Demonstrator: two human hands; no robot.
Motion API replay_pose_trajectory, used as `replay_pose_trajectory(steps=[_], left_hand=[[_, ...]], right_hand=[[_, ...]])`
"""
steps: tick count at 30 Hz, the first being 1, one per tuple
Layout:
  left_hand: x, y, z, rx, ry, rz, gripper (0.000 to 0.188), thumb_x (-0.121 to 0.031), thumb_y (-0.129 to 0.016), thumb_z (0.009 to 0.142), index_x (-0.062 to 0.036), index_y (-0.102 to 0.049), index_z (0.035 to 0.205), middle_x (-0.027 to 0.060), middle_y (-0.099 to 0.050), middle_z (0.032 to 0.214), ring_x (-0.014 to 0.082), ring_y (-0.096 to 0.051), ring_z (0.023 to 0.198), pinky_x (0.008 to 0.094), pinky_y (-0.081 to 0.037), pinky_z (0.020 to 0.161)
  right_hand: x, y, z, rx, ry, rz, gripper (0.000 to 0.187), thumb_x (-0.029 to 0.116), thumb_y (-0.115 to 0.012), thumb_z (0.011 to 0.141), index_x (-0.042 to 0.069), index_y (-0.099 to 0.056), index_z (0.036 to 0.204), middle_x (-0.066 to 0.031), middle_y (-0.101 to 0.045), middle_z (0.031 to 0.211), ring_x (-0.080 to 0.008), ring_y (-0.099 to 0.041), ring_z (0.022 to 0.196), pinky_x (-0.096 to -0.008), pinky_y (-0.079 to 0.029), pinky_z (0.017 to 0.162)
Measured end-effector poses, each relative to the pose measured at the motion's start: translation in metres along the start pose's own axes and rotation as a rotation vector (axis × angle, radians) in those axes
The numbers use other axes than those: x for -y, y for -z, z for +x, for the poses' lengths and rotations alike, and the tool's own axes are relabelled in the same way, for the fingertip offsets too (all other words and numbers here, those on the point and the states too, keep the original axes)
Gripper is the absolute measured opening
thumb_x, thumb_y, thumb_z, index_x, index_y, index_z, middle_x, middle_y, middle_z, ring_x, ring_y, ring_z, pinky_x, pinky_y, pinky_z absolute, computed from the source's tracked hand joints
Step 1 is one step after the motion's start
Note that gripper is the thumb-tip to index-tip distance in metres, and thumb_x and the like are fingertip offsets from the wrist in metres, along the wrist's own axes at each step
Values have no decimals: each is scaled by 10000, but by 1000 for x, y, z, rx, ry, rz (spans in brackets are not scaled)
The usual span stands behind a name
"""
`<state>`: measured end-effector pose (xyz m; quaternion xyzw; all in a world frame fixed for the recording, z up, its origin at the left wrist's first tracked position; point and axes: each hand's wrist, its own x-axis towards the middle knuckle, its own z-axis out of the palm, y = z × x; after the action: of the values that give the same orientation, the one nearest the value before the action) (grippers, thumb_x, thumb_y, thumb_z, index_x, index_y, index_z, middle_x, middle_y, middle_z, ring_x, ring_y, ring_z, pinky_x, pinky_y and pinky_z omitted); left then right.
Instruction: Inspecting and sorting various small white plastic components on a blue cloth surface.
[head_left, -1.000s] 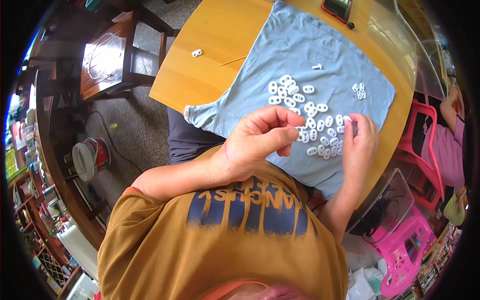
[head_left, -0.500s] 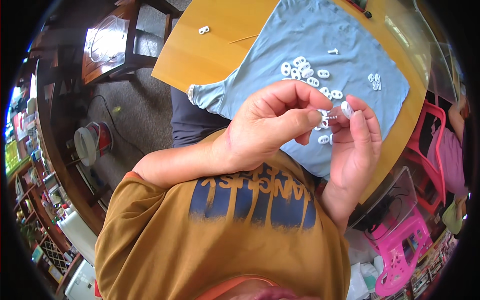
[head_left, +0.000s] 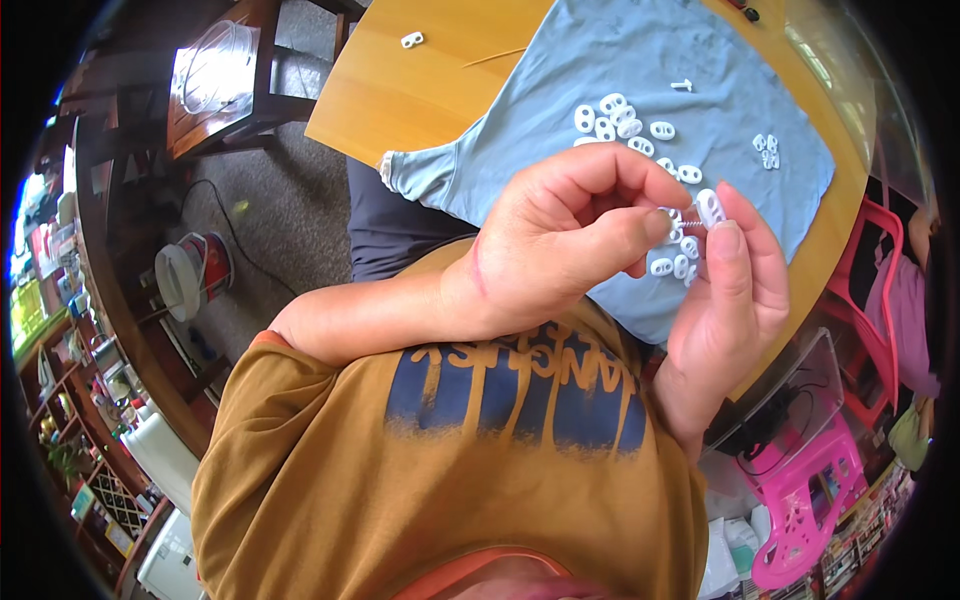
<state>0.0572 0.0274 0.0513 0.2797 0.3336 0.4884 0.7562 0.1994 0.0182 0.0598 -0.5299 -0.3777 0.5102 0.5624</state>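
Above a pale blue cloth (head_left: 560, 90), my two hands meet at small white plastic parts. Thumb and forefinger of my left hand (head_left: 560, 235) pinch a small white piece (head_left: 675, 216) with a thin spring (head_left: 689, 225) sticking out of it. My right hand (head_left: 730, 300) pinches a white oval cord lock shell (head_left: 710, 208) with two holes, right at the spring's far end. Whether the spring sits inside the shell is too small to tell. Several white oval cord locks (head_left: 662, 130) lie on the cloth beyond and beneath my hands, some partly hidden.
Farther right on the cloth lies a cluster of small white parts (head_left: 767, 152); a T-shaped white piece (head_left: 681, 86) lies near the back. One white piece (head_left: 412, 40) and a thin stick (head_left: 494, 57) rest on the wooden table (head_left: 390, 110). Pink stool (head_left: 810, 500) stands at right.
Both hands have shifted slightly right in the picture, as has the table. The oval shell has turned so its holes show, and it is closer to the piece with the spring.
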Motion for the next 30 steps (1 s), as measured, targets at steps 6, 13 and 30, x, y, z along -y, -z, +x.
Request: replay_pose_trajectory(steps=[6,13,30], left_hand=[[1,0,1,-24,16,44,156,-14,-541,852,0,-559,1006,28,-569,828,76,-530,677,213,-460,613],[5,1,1,-24,14,24,162,-15,-545,850,3,-559,1010,29,-572,839,74,-535,675,208,-467,608],[12,4,-1,20,-31,-8,300,-37,-529,873,-1,-494,1169,26,-549,912,68,-535,715,206,-471,659]], right_hand=[[-3,1,-4,13,144,-131,254,56,-546,845,-108,-566,1038,-137,-609,935,-176,-569,838,-293,-456,776],[-12,0,-6,18,225,-76,202,-37,-551,837,-58,-587,1035,-64,-588,972,-76,-523,789,-192,-422,675],[-16,4,-2,100,512,-516,228,-52,-587,790,-63,-592,1017,-122,-615,894,-177,-572,756,-263,-461,666]])
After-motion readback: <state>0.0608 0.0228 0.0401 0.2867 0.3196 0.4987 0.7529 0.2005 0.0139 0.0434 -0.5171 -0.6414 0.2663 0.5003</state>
